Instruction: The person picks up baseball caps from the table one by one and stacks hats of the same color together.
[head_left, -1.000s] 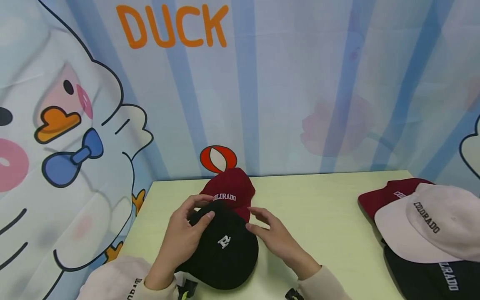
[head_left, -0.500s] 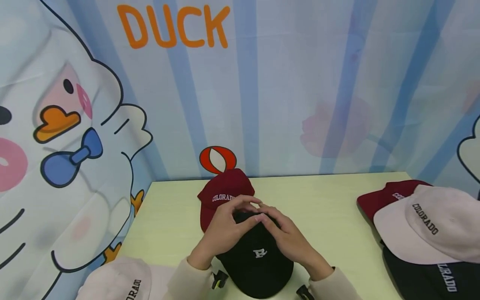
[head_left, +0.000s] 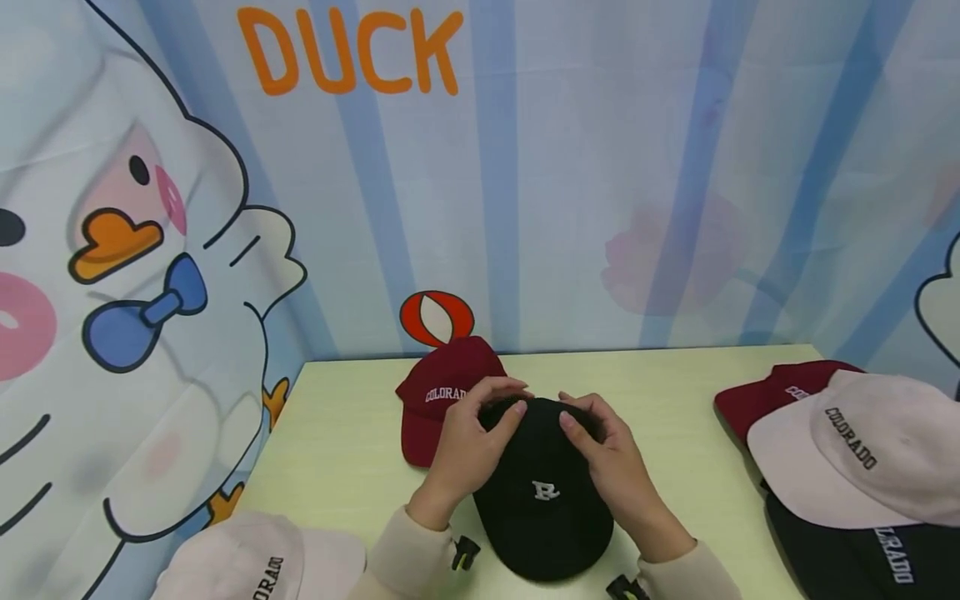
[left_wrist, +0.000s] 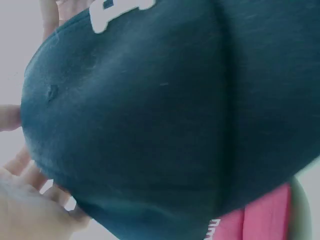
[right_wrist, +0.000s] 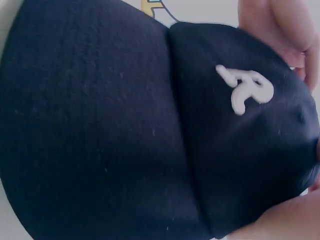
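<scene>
A black cap [head_left: 551, 467] with a raised white letter R is held up by both hands, its brim toward the person. On the upper left of its crown, my left hand [head_left: 472, 437] grips with the thumb on top and fingers behind. My right hand [head_left: 611, 454] holds the crown's upper right in the same way. In the left wrist view the black cap [left_wrist: 135, 115] fills most of the picture, and fingers show at its far edge. The right wrist view shows the cap's brim [right_wrist: 90, 125] and crown. Behind it a dark red COLORADO cap [head_left: 431, 425] lies on the table.
At the right edge, a white cap [head_left: 892, 450], a dark red cap [head_left: 765, 392] and a black cap [head_left: 862, 550] overlap in a pile. Another white cap [head_left: 240, 554] lies at the front left. The pale yellow table [head_left: 652, 400] meets a printed backdrop [head_left: 555, 167].
Both hands and the black cap have moved right, uncovering more of the dark red cap. The hands met at the crown half a second ago and now stand apart on either side.
</scene>
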